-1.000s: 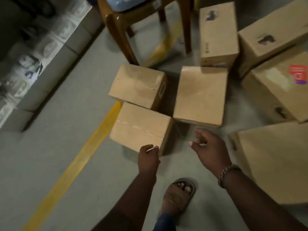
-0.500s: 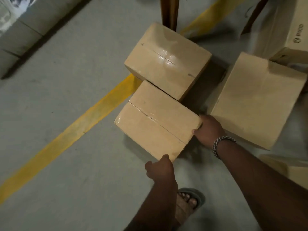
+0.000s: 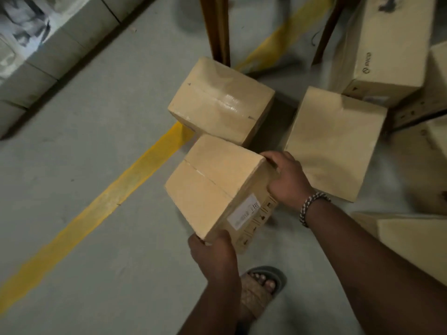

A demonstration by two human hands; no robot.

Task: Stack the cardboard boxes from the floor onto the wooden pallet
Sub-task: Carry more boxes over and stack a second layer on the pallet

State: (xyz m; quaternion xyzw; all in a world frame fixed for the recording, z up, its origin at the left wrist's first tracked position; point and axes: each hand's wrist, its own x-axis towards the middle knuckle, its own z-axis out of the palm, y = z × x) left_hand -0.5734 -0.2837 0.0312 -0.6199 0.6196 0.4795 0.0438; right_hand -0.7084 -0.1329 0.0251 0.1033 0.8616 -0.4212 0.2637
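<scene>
Where a low wall of grey blocks (image 3: pixel 36 68) ran along the far left, the grey floor (image 3: pixel 72 238) began, crossed on a slant by a yellow painted line (image 3: pixel 108 201) that passed under the boxes. Right of that line the left hand (image 3: pixel 212 252) gripped the near corner of a cardboard box (image 3: pixel 212 187), its fingers curled beneath and out of sight. The box sat tilted between the two hands. Its taped top leaned toward the left, and its side with a white label (image 3: pixel 244 211) and small printed marks faced the camera; whether its far edge touched the floor could not be told. Just behind it a second box (image 3: pixel 222 100) lay flat with shiny tape across its top, and a wooden leg (image 3: pixel 217 27) stood upright behind that. Below the held box a foot in a woven sandal (image 3: pixel 261 288) rested on the floor. The right hand (image 3: pixel 287 180) clasped the box's right-hand corner, fingers wrapped over the top edge, with a beaded bracelet (image 3: pixel 312 206) on the wrist. Further right a third box (image 3: pixel 333 146) lay on the floor, apart from the held one. Beyond it were a long box (image 3: pixel 387 44) bearing a printed logo and, at the right edge, more cartons (image 3: pixel 411 238).
</scene>
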